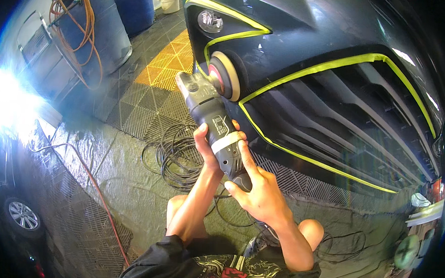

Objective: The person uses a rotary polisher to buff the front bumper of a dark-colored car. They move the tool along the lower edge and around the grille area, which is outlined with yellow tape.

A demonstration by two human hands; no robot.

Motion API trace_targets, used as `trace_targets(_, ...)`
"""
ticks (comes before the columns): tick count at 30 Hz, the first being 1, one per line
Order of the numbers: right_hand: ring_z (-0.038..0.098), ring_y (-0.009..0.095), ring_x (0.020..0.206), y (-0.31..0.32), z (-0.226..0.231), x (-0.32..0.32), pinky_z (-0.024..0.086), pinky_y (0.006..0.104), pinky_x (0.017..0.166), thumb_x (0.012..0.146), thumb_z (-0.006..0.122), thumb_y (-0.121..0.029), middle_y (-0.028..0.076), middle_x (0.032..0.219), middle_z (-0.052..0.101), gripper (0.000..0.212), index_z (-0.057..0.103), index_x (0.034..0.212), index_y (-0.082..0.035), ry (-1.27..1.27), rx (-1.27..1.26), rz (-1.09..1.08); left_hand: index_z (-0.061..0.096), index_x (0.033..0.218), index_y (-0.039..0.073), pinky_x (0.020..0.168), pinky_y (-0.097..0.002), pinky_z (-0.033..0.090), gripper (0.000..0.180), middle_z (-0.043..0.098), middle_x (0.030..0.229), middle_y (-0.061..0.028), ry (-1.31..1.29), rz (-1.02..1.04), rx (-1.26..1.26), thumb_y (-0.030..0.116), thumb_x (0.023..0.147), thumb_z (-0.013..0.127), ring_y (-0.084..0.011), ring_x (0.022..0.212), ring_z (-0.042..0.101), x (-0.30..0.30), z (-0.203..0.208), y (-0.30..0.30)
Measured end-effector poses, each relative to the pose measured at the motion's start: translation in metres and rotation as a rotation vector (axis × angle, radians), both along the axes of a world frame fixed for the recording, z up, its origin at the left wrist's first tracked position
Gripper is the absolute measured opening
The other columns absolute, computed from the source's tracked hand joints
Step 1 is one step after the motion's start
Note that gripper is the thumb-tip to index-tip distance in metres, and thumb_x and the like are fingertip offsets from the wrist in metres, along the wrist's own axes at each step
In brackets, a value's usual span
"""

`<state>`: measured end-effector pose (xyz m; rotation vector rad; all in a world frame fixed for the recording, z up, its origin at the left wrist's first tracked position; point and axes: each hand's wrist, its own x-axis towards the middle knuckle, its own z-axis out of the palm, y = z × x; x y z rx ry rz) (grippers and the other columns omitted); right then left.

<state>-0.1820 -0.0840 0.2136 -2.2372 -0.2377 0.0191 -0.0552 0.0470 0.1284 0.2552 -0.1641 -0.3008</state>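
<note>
A black rotary polisher (218, 126) is held between my two hands, pointing away from me. My left hand (208, 147) grips its body from the left side, thumb along the casing. My right hand (260, 188) is wrapped round the rear part, with a finger stretched along the casing near a pale band. At the far end, the round foam pad (226, 75) stands on edge against the dark car bumper (271, 51); firm contact is hard to tell. Yellow-green masking tape (315, 70) outlines the black slatted grille (323, 108) and the fog-light recess (210, 21).
Coiled black cable (174, 154) lies on the floor left of my arms. An orange-red hose (98, 188) runs along the floor. A bright lamp (10, 105) shines at left, above another car's wheel (23, 215). Blue barrels (131, 8) stand at the back left.
</note>
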Motion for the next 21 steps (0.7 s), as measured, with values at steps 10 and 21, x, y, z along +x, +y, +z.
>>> trace_targets(10, 0.077, 0.045, 0.089, -0.016, -0.019, 0.002, 0.061, 0.0485, 0.082, 0.091, 0.085, -0.019, 0.031, 0.098, 0.074, 0.103, 0.027, 0.176, -0.01, -0.12, 0.065, 0.036, 0.036, 0.165, 0.006, 0.075, -0.0528, 0.069, 0.092, 0.069, 0.113, -0.0242, -0.12, 0.071, -0.032, 0.064, 0.098, 0.058, -0.0382, 0.089, 0.078, 0.003, -0.008, -0.006)
trace_targets(21, 0.071, 0.055, 0.079, -0.014, -0.037, 0.008, 0.057, 0.059, 0.073, 0.094, 0.083, -0.026, 0.035, 0.086, 0.066, 0.103, 0.024, 0.177, -0.017, -0.062, 0.061, 0.048, 0.038, 0.165, 0.007, 0.074, -0.0507, 0.068, 0.094, 0.071, 0.111, -0.0223, -0.103, 0.12, 0.027, 0.067, 0.096, 0.06, -0.0361, 0.087, 0.078, 0.009, -0.04, -0.006)
